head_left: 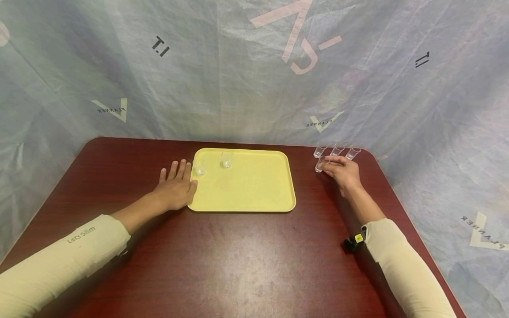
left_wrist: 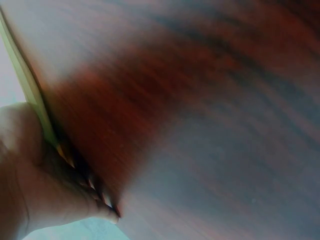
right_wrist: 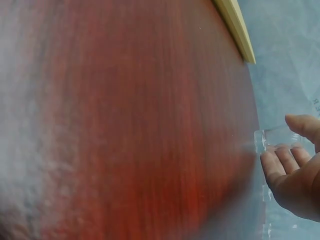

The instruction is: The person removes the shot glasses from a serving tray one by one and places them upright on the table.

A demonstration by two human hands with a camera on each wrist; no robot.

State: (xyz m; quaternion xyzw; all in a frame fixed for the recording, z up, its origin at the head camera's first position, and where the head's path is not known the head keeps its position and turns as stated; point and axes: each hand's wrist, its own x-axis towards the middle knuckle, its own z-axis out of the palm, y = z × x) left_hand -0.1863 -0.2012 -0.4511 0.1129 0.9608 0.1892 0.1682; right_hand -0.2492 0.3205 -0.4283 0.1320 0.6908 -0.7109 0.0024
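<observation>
My right hand [head_left: 345, 176] is at the far right of the table, its thumb and fingers round a small clear shot glass [head_left: 319, 166]. In the right wrist view, this glass [right_wrist: 272, 137] shows between thumb and fingers, its base near the table surface. Just behind it are three more glasses in a row, among them a left one [head_left: 319, 151] and a right one [head_left: 352, 153]. My left hand [head_left: 175, 189] lies flat, fingers spread, its thumb touching the left rim of a yellow tray [head_left: 246, 190]. Two glasses stand on the tray: one near the back [head_left: 226, 160], another by the left edge [head_left: 199, 169].
The dark red wooden table [head_left: 246, 260] extends toward me in front of the tray. A grey printed sheet [head_left: 222, 88] hangs behind the table and along its sides. The far glasses stand near the table's back right corner.
</observation>
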